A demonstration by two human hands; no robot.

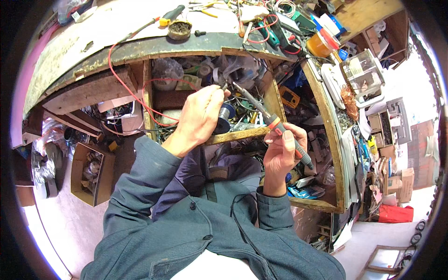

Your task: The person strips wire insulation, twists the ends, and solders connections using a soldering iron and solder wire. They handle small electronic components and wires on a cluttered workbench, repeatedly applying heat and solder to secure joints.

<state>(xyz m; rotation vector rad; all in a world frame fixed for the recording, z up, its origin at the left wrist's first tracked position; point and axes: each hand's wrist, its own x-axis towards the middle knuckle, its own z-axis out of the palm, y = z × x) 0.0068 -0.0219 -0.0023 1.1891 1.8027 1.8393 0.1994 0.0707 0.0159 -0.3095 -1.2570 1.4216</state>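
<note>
My right hand (284, 148) is wrapped round the black and red handle of a soldering iron (254, 101). The iron slants up and left, its tip close to the fingertips of my left hand (201, 114). Those fingers are pinched on a small dark part (225, 87), too small to name. A spool of solder wire (225, 116) is beside my left hand, partly hidden by it. A red wire (140, 95) runs from a probe-like tool (142, 29) on the bench down to my left wrist, where its end is hidden.
An open drawer (238, 136) full of loose parts lies under my hands. On the bench (100, 44) stand a round tin (179, 31) and a screwdriver (173, 14). A yellow multimeter (289, 97) lies in the right compartment. A cardboard box (93, 175) is on the floor at left.
</note>
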